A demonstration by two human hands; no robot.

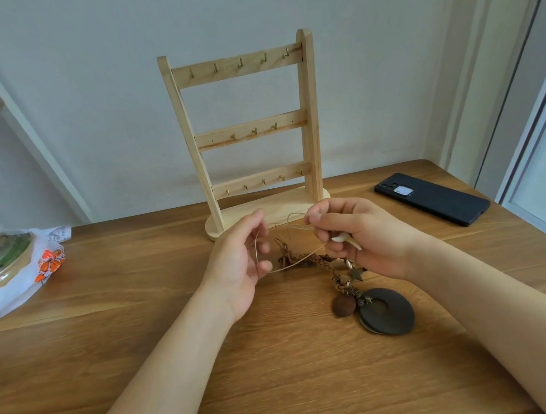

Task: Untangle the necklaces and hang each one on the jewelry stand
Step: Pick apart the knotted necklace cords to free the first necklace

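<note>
Head view: thin cord (297,260) held in both hands.
I note left hand (237,262) fingers curled round it, right hand (363,235) pinching it; braided necklace (328,264) lies on the table (279,371) below, jewelry stand (249,134) just behind.

Left grip (237,262) and right grip (363,235) seemingly pinch.

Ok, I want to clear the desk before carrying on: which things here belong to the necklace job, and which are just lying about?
Job in hand: jewelry stand; thin cord necklace, pinched by left hand and right hand; braided brown necklace, lying on the table.

Lying about: black phone; plastic bag with orange print.
</note>
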